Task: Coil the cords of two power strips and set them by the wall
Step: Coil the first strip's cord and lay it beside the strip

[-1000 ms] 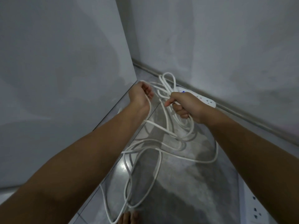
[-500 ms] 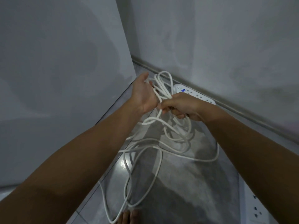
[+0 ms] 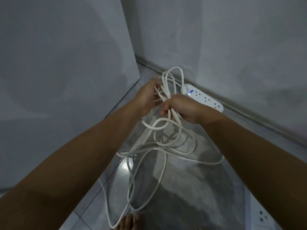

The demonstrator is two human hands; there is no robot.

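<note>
A white power strip with a blue-lit label lies on the floor along the right wall's baseboard. Its long white cord sprawls in loose loops over the grey floor toward my feet. My right hand grips a bundle of cord loops in its fist, and the loops stick up above it toward the corner. My left hand is beside it, palm toward the loops, fingers blurred and touching the strands. A second white power strip shows at the bottom right edge, partly hidden by my right forearm.
A tall grey panel stands close on the left, and the grey wall with its baseboard runs along the right, meeting in a narrow corner ahead. My bare toes show at the bottom edge among the cord.
My left hand brought its strand across to the right hand and let its fingers loosen. The right hand now grips more loops, which stand higher than before.
</note>
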